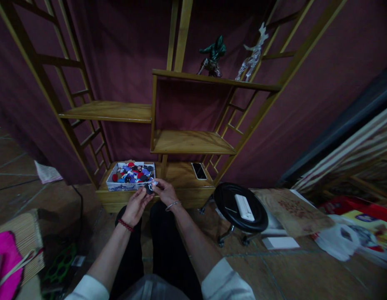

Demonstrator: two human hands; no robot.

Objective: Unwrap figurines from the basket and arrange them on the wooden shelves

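Observation:
My left hand (pixel 137 205) pinches a small dark piece with a white mark (pixel 148 188), just in front of a box. From the other side my right hand (pixel 166 193) closes its fingertips on a small pale, multicoloured piece (pixel 154 182) that touches the dark one. Whether the two pieces are joined I cannot tell. Right behind my hands, the white patterned box (pixel 121 186) holds a heap of small red, blue, purple, black and white pieces (pixel 133 173), too small to name.
The box and a phone (pixel 199 171) lie on the low shelf (pixel 172 171) of a wooden rack. Two figurines, one dark green (pixel 214 57) and one clear (pixel 251 54), stand above. To the right is a black stool (pixel 226 206) bearing a white oblong object (pixel 244 207).

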